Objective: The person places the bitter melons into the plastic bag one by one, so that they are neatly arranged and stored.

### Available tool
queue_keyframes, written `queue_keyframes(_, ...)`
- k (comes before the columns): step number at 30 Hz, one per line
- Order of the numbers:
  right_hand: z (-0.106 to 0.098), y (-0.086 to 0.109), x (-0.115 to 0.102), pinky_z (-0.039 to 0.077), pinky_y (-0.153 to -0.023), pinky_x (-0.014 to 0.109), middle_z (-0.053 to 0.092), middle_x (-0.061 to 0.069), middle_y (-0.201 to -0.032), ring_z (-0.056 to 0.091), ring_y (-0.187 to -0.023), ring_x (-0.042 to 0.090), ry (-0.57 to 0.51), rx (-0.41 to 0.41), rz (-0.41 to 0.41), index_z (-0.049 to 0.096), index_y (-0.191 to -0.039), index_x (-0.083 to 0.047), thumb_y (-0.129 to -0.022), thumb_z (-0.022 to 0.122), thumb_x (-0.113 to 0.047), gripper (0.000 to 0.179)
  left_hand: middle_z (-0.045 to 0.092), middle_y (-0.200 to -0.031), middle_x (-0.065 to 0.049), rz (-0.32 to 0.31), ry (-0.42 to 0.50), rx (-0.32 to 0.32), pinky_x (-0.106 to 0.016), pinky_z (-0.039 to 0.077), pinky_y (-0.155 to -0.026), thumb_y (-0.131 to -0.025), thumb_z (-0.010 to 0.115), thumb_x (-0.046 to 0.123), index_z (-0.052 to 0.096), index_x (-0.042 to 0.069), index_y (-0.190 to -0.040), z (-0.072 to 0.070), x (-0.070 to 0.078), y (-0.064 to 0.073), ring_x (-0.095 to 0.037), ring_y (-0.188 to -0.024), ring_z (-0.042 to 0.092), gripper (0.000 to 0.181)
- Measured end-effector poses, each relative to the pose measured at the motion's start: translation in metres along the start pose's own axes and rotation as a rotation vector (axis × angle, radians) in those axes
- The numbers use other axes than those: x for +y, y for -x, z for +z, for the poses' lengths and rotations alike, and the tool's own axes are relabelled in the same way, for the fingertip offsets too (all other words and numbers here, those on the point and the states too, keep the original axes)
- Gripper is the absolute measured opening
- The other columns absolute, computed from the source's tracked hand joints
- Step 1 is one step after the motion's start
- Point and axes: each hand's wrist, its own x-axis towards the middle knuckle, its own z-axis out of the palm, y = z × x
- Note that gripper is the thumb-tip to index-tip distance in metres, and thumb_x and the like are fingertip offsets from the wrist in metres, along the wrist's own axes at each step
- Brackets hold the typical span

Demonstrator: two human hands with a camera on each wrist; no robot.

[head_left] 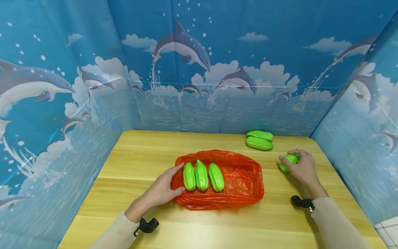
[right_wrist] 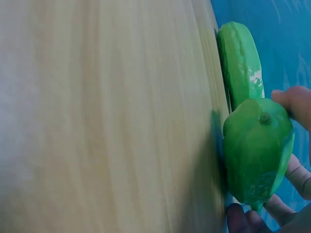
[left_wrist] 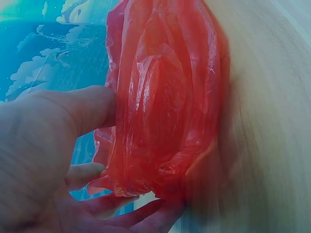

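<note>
A red plastic bag (head_left: 239, 199) is spread in a shallow tray-like shape on the table, its end also filling the left wrist view. Three long, ribbed green gourds (head_left: 201, 176) lie side by side in its left half. My left hand (head_left: 163, 185) holds the bag's left end, thumb on the near side and fingers round the far side. Off to the right, my right hand (head_left: 303, 166) grips another green gourd (right_wrist: 258, 150) between thumb and fingers, just above the table. Its blunt, rounded end faces the right wrist camera.
Two more green gourds (head_left: 259, 143) lie together near the table's back edge, behind the bag's right end. The wooden table (head_left: 140, 148) is bordered at the back and sides by blue dolphin-print sheets (head_left: 192, 110).
</note>
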Motion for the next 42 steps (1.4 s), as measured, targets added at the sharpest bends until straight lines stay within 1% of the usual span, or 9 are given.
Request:
queue_keyframes(6,-0.002,0.003,-0.003,0.041,-0.119,0.084,0.053,0.047,-0.158,0.041,-0.154,0.069,0.003,-0.01,-0.028,0.066,-0.144,0.016,-0.114,0.077,-0.039,0.064,0.05,-0.183,-0.017,0.0,0.003,0.001,-0.072,0.043,-0.137,-0.102,0.087,0.019,0.041,0.015,-0.182,0.0,0.001,0.001,-0.047,-0.169,0.049,0.093)
queue_keyframes(13,-0.005,0.008,-0.007,0.042,-0.116,0.086,0.044,0.05,-0.164,0.036,-0.155,0.071,-0.001,-0.031,-0.027,0.066,-0.148,0.014,-0.115,0.076,-0.038,0.063,0.05,-0.183,-0.017,-0.001,-0.003,0.003,-0.072,0.043,-0.136,-0.102,0.087,0.019,0.04,0.015,-0.183,0.0,0.002,0.001,-0.047,-0.169,0.049,0.093)
queue_keyframes(17,-0.006,0.009,-0.008,0.048,-0.109,0.082,0.045,0.049,-0.163,0.045,-0.147,0.069,0.006,-0.029,-0.042,0.068,-0.148,0.012,-0.114,0.077,-0.036,0.06,0.05,-0.183,-0.018,-0.001,-0.006,0.006,-0.072,0.044,-0.136,-0.102,0.087,0.019,0.04,0.015,-0.183,0.0,0.003,0.001,-0.048,-0.168,0.05,0.093)
queue_keyframes(20,-0.008,0.011,-0.007,0.052,-0.107,0.082,0.039,0.052,-0.165,0.051,-0.14,0.073,0.002,-0.035,-0.034,0.067,-0.149,0.012,-0.114,0.077,-0.036,0.061,0.05,-0.183,-0.018,-0.002,0.0,0.004,-0.072,0.043,-0.137,-0.103,0.087,0.019,0.04,0.015,-0.183,0.001,0.004,0.001,-0.048,-0.169,0.049,0.093)
queue_keyframes(24,-0.009,0.012,-0.008,0.054,-0.11,0.084,0.041,0.052,-0.164,0.054,-0.141,0.078,-0.003,-0.034,-0.031,0.067,-0.15,0.012,-0.113,0.079,-0.034,0.06,0.05,-0.183,-0.018,-0.009,0.002,0.007,-0.071,0.043,-0.137,-0.102,0.087,0.018,0.04,0.015,-0.183,0.002,0.005,0.001,-0.048,-0.169,0.049,0.093)
queue_keyframes(27,-0.011,0.012,-0.01,0.053,-0.112,0.083,0.047,0.051,-0.161,0.051,-0.147,0.076,0.006,-0.033,-0.026,0.066,-0.152,0.012,-0.112,0.081,-0.033,0.062,0.05,-0.183,-0.018,-0.011,0.0,0.011,-0.071,0.042,-0.138,-0.102,0.087,0.018,0.041,0.014,-0.182,0.001,0.006,0.001,-0.048,-0.169,0.049,0.093)
queue_keyframes(32,-0.014,0.012,-0.013,0.052,-0.112,0.083,0.039,0.054,-0.165,0.045,-0.149,0.075,0.026,-0.066,0.011,0.057,-0.16,0.012,-0.113,0.079,-0.036,0.07,0.049,-0.183,-0.019,-0.01,0.003,0.011,-0.071,0.042,-0.138,-0.103,0.087,0.018,0.04,0.013,-0.182,0.001,0.007,0.002,-0.048,-0.169,0.048,0.092)
queue_keyframes(35,-0.015,0.013,-0.014,0.053,-0.114,0.083,0.039,0.054,-0.166,0.047,-0.149,0.075,0.031,-0.081,0.012,0.056,-0.162,0.012,-0.114,0.078,-0.036,0.071,0.049,-0.183,-0.019,-0.012,0.005,0.008,-0.071,0.042,-0.138,-0.103,0.086,0.018,0.04,0.014,-0.183,0.001,0.007,0.002,-0.048,-0.17,0.048,0.092)
queue_keyframes(42,-0.012,0.015,-0.015,0.056,-0.112,0.081,0.046,0.05,-0.166,0.061,-0.14,0.072,0.019,-0.086,-0.001,0.057,-0.162,0.01,-0.113,0.079,-0.034,0.07,0.048,-0.184,-0.018,-0.024,0.014,0.004,-0.072,0.042,-0.138,-0.103,0.086,0.019,0.04,0.014,-0.183,0.001,0.008,0.003,-0.048,-0.171,0.046,0.092)
